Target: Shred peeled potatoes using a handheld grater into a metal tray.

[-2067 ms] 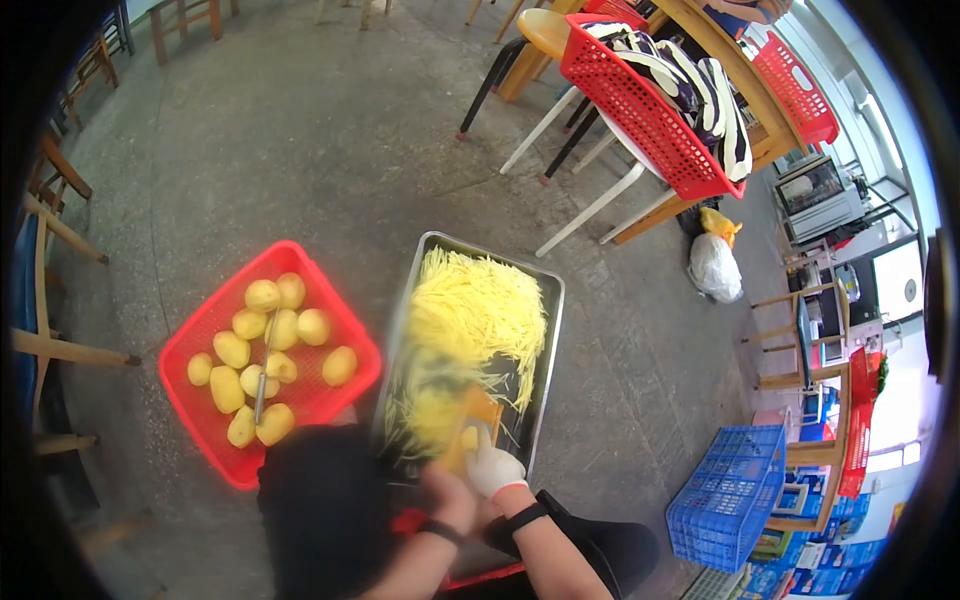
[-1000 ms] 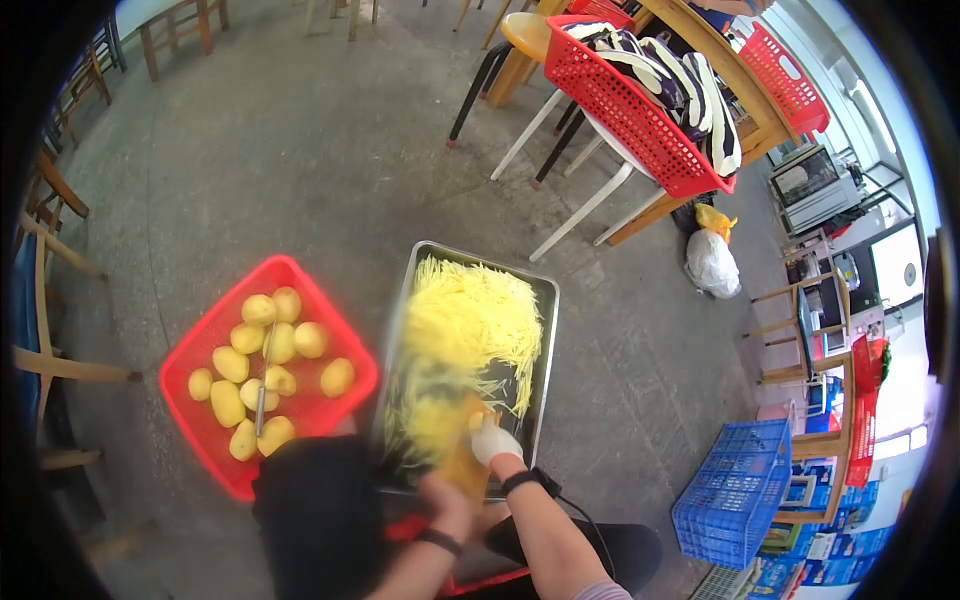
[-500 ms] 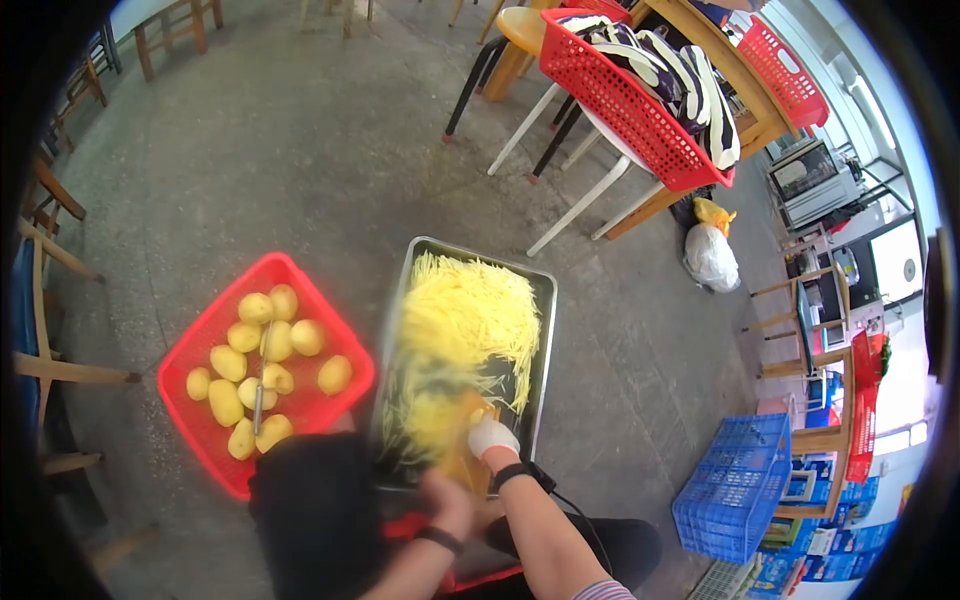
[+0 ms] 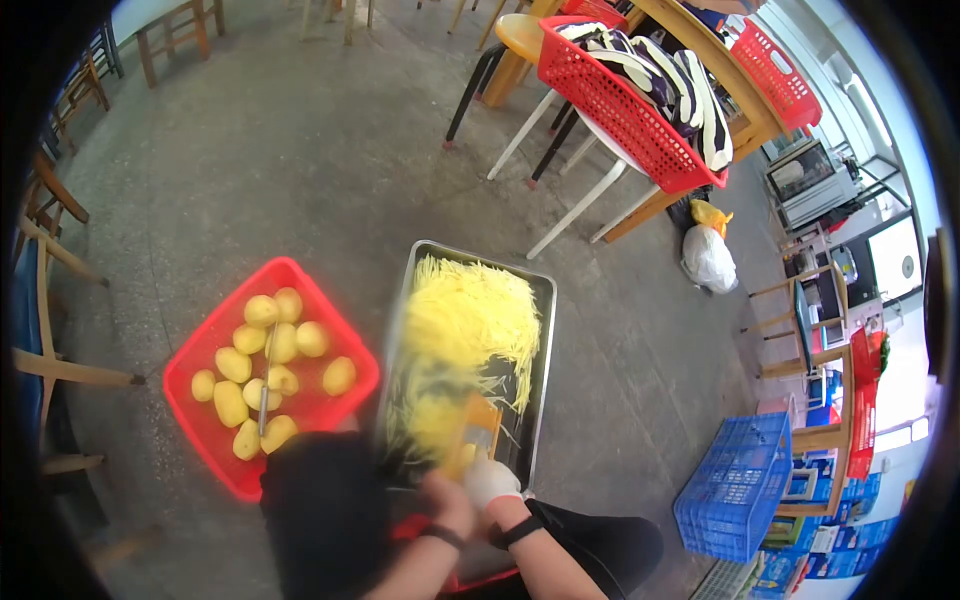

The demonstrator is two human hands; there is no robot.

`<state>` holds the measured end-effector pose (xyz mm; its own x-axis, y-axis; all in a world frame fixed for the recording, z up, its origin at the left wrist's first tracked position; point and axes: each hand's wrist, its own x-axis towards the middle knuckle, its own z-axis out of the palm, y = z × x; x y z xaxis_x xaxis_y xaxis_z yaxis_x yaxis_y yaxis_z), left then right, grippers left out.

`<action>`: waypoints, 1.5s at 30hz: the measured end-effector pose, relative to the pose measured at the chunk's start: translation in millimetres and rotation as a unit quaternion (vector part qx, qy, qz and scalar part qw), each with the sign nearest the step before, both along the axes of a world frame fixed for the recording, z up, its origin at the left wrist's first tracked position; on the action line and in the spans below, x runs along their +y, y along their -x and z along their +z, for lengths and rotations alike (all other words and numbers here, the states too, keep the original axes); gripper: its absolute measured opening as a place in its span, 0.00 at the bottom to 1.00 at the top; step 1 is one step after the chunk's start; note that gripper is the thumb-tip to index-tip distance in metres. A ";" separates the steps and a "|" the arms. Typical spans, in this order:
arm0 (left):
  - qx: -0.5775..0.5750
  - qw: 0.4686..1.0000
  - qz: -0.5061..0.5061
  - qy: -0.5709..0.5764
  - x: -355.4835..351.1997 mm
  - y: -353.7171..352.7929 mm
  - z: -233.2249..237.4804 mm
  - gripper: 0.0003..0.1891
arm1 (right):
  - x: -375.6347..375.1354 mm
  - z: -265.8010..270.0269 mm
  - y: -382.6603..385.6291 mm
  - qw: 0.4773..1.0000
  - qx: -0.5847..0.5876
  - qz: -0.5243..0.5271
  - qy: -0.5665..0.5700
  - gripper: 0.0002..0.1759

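A steel tray (image 4: 546,300) lies on the concrete floor, heaped with pale yellow potato shreds (image 4: 468,322). An orange grater (image 4: 481,424) leans into the tray's near end. My left hand (image 4: 446,500), bare and blurred, grips the grater's near end. My right hand (image 4: 491,481), in a white glove, presses a small piece of potato (image 4: 466,454) against the grater's lower part. To the left, a red basket (image 4: 214,458) holds several peeled potatoes (image 4: 230,403) and a peeler (image 4: 264,392).
My dark-clothed knee (image 4: 325,510) hides the floor between basket and tray. A blue crate (image 4: 735,485) stands at the right. Beyond are a white bag (image 4: 708,262), white chairs with a red basket (image 4: 625,105) of striped cloth, and wooden chairs (image 4: 45,250) on the left.
My gloved right hand has slid back down the grater towards me, from its upper part to its near end. The left hand, tray and basket have stayed where they were.
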<state>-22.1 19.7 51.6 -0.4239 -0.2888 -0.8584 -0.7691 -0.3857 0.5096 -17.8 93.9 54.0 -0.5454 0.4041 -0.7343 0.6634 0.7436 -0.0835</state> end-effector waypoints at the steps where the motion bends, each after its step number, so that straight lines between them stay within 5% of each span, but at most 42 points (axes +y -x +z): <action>1: 0.000 1.000 0.000 0.000 1.2 -2.8 -7.6 0.10 | 0.9 -1.9 1.9 1.000 0.009 -0.004 -0.002 0.26; 4: 0.013 0.999 -0.037 0.027 0.5 -12.6 -31.8 0.11 | 7.5 -6.9 24.1 1.000 0.021 -0.023 -0.006 0.25; 9: 0.006 0.994 0.003 -0.106 4.1 -17.7 -55.7 0.15 | 17.1 -19.3 39.1 0.999 0.041 -0.032 -0.007 0.23; 14: -0.014 0.987 0.071 -0.147 7.1 0.4 -8.3 0.16 | 38.0 -106.9 32.2 0.998 0.044 0.026 -0.041 0.20; 18: -0.038 0.961 0.131 -0.240 2.2 19.1 50.0 0.17 | 44.0 -96.5 54.1 0.997 0.022 0.046 -0.054 0.18; 22: -0.055 0.954 0.143 -0.256 2.3 19.1 53.4 0.17 | 57.2 -80.8 76.7 0.986 -0.071 0.146 -0.034 0.19; 24: -0.032 0.968 0.140 -0.203 2.8 16.7 40.8 0.16 | 52.0 -70.3 82.9 0.998 -0.030 0.003 -0.049 0.19; 28: -0.006 0.985 0.110 -0.133 6.5 -4.1 -24.6 0.14 | 64.5 -91.1 66.9 0.992 -0.005 0.127 -0.006 0.19; 30: -0.017 0.992 0.097 -0.074 8.2 -12.4 -52.8 0.13 | 64.6 -99.4 57.0 0.997 0.011 0.069 -0.010 0.22; 32: -0.024 0.996 0.079 -0.046 6.0 -9.5 -41.5 0.13 | 40.7 -33.5 63.6 0.999 -0.010 -0.049 -0.019 0.27; 36: -0.029 0.996 0.083 -0.026 5.1 -4.8 -23.7 0.12 | 43.0 -61.3 63.2 0.998 -0.021 -0.053 -0.009 0.28; 39: -0.002 0.994 0.091 -0.065 6.6 -23.8 -69.6 0.11 | 49.6 -81.1 65.2 0.997 -0.055 -0.059 0.012 0.28; 42: -0.022 0.996 0.085 -0.036 3.6 4.0 -11.6 0.11 | 46.8 -88.4 63.9 0.996 -0.049 -0.054 -0.050 0.27; 45: -0.003 0.996 0.086 0.006 2.4 -5.0 -23.6 0.11 | 47.4 -71.7 78.4 0.994 -0.063 -0.088 -0.019 0.25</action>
